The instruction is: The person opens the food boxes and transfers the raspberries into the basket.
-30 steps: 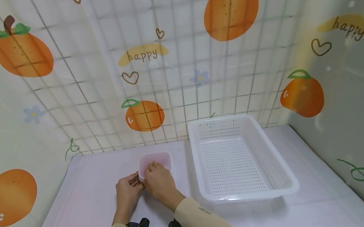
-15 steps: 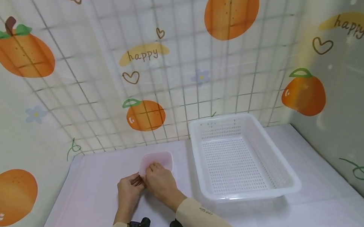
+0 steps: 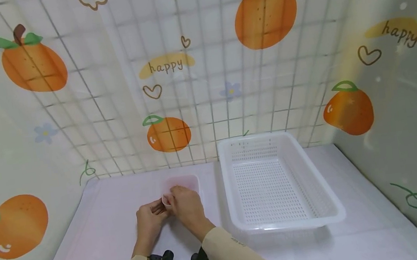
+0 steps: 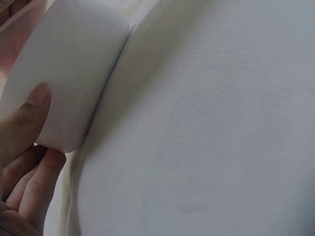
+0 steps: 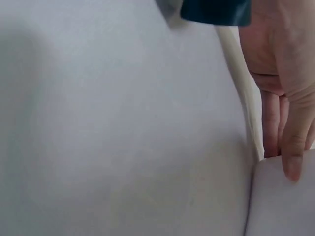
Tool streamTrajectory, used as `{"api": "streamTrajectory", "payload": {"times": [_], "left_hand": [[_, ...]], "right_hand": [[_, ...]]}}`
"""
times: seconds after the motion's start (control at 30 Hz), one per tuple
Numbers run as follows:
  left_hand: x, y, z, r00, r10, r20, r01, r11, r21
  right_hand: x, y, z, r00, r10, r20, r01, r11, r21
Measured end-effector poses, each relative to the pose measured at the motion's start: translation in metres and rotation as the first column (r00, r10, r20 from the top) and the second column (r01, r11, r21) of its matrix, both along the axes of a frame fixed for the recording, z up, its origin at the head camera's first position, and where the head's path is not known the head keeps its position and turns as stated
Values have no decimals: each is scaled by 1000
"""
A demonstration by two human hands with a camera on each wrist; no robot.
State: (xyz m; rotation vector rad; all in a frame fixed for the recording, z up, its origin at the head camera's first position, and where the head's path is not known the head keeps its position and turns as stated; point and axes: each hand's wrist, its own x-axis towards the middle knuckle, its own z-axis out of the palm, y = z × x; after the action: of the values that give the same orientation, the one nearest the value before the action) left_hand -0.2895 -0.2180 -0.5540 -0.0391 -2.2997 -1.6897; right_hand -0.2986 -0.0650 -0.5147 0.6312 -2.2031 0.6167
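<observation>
left hand [image 3: 150,222] and right hand [image 3: 189,208] grasp a smooth, translucent, round-cornered pinkish box [image 3: 189,181].

Left hand [image 4: 17,135] against pale container [image 4: 74,73]

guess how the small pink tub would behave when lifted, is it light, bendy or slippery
The small pink tub is probably light for its size, as its walls look thin and translucent. It seems fairly stiff, showing no clear dent where the left hand grips it. Its smooth-looking side might be a little slippery.

White basket [image 3: 270,189], fruit-printed curtain [image 3: 201,74]
</observation>
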Motion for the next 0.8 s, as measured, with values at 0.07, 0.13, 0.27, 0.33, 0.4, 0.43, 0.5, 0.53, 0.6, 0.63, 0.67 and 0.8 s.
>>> {"api": "streamTrajectory", "payload": {"times": [0.07,0.13,0.27,0.33,0.4,0.43,0.5,0.53,0.6,0.63,0.67,0.8], "left_hand": [[0,0,0,1000,-5,-2,5,1000,5],[-1,0,-1,1000,-6,-7,6,1000,5],[-1,1,-2,1000,1,-3,-1,1000,4],[-1,1,-2,1000,4,6,-4,1000,8],[0,1,-3,1000,6,11,-6,1000,7],[0,1,-3,1000,9,17,-9,1000,11],[0,1,-3,1000,11,19,-11,1000,7],[1,1,-3,1000,14,21,-14,1000,3],[1,1,-3,1000,14,19,-14,1000,-2],[2,1,-3,1000,16,23,-16,1000,-4],[2,1,-2,999,18,26,-18,1000,-7],[2,1,-2,999,23,36,-23,1000,-16]], "right_hand": [[-1,1,0,1000,4,-1,-5,999,-42],[-1,1,1,1000,14,1,-14,996,-83],[-1,2,4,999,35,-4,-35,988,-147],[-1,3,6,999,46,-9,-47,984,-171],[0,3,8,998,54,-13,-55,979,-194],[0,3,8,998,58,-14,-60,977,-205],[0,3,8,998,64,-16,-66,973,-223],[0,3,8,998,66,-16,-68,971,-230],[-1,3,7,998,65,-18,-67,968,-240],[-1,3,7,998,64,-18,-66,968,-240],[-2,3,7,998,64,-20,-67,968,-241],[-3,5,11,996,73,-40,-81,967,-240]]}}
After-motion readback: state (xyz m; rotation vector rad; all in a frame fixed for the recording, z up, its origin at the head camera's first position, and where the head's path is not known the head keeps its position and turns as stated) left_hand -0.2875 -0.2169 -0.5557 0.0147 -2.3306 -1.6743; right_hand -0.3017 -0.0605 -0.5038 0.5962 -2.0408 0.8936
